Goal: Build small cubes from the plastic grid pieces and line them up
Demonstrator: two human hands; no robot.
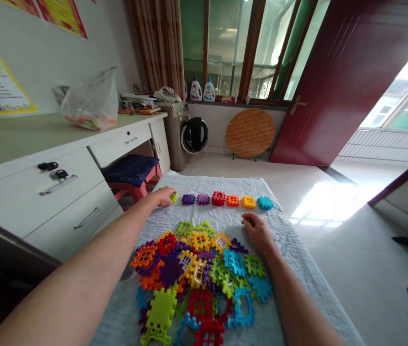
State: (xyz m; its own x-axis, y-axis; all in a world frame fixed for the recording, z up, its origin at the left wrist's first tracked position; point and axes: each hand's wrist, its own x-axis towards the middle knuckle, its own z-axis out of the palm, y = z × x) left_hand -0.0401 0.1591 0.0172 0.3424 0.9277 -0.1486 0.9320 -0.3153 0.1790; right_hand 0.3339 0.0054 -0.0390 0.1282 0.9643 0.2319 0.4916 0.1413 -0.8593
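Observation:
My left hand (163, 196) reaches to the far left of the cloth-covered table and has its fingers closed on a yellow-green building block (174, 197). This block stands at the left end of a row. Beside it run a dark purple block (188, 199), a lilac block (203, 199), a taller red block (219, 198), an orange block (233, 200), a yellow block (248, 202) and a blue block (265, 203). My right hand (258, 229) is curled near the cloth, below the yellow block, with nothing visible in its fingers. A loose pile of notched plastic pieces (171, 270) lies between my forearms.
A pale blue cloth (297, 288) covers the table. On the left stand a white desk (60, 192) with a plastic bag (92, 103) on it, and a stool (132, 170). Farther back are a washing machine (175, 137), a round wooden tabletop (250, 132) and a red door (333, 86).

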